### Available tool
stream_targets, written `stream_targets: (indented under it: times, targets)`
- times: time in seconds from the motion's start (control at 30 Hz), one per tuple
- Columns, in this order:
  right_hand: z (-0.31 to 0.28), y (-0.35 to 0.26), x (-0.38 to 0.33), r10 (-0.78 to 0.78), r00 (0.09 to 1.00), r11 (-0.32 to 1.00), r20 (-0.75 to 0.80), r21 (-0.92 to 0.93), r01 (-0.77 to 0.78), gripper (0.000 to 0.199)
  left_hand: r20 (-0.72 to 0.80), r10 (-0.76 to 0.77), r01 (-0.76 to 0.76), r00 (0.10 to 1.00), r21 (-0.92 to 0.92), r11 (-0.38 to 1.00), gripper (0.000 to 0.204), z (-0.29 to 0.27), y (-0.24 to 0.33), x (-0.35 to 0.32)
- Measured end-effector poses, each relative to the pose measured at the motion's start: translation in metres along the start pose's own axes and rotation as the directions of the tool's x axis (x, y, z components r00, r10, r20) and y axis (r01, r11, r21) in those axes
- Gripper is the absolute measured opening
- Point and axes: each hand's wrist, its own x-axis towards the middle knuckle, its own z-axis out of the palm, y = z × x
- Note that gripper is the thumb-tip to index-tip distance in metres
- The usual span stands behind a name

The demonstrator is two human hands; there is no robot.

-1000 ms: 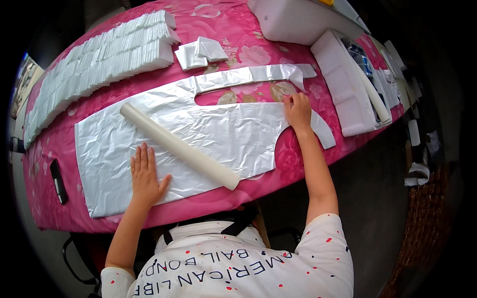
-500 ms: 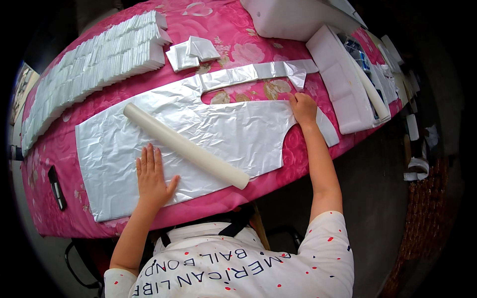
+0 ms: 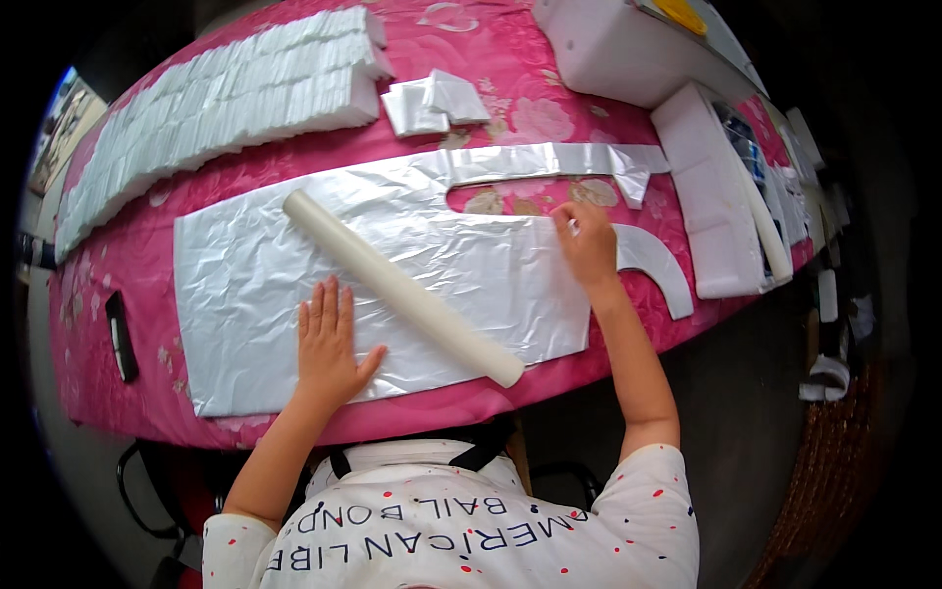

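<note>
A thin silvery-white plastic sheet (image 3: 240, 294), cut with a long slot and strap-like ends, is spread on the table. My left hand (image 3: 332, 348) lies flat on it, fingers stretched out. Across the sheet, at a slant, rests a pale cylindrical tube (image 3: 402, 287), just right of my left fingers. My right hand (image 3: 591, 245) is closed in a pinch at the sheet's right part, by the slot, gripping the folded-over plastic. Beyond that hand a curved white strip (image 3: 659, 257) lies on the cloth.
Rows of folded white packets (image 3: 226, 98) stand at the far left, with a few loose packets (image 3: 432, 103) beside them. A white foam box (image 3: 721, 196) and a larger white bin (image 3: 628, 49) occupy the right. A black cutter-like tool (image 3: 121, 336) lies left on the pink tablecloth (image 3: 83, 294).
My right hand has moved leftward over the sheet, folding its right end in. The curved strip shows more now. The left hand stays flat on the sheet; the whole view has shifted somewhat.
</note>
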Motion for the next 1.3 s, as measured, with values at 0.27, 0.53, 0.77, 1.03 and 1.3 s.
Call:
stream_targets:
  times: [0.27, 0.53, 0.77, 1.03, 1.3]
  targets:
    - [0.036, -0.151, -0.074, -0.161, 0.789, 0.976, 0.593, -0.024, 0.218, 0.080, -0.031, -0.006, 0.005, 0.999, -0.030, 1.000, 0.084, 0.001, -0.001, -0.001]
    - [0.042, -0.181, -0.101, 0.068, 0.762, 0.998, 0.644, -0.047, -0.049, 0.086, -0.070, 0.002, -0.003, 0.998, -0.025, 1.000, 0.084, 0.004, -0.003, -0.004]
    - [0.037, -0.156, -0.104, -0.134, 0.861, 0.991, 0.491, 0.059, 0.120, 0.064, -0.075, 0.023, -0.023, 0.997, -0.002, 1.000, 0.084, 0.006, -0.006, -0.005]
    - [0.000, 0.016, -0.077, -0.238, 0.922, 0.961, 0.304, -0.067, 0.270, 0.054, -0.089, 0.285, -0.297, 0.954, -0.382, 0.875, 0.086, -0.005, 0.018, 0.007]
    - [-0.094, 0.154, -0.098, 0.294, 0.951, 0.822, -0.098, -0.482, -0.304, 0.037, -0.075, 0.418, -0.421, 0.905, -0.293, 0.859, 0.078, -0.003, 0.070, 0.029]
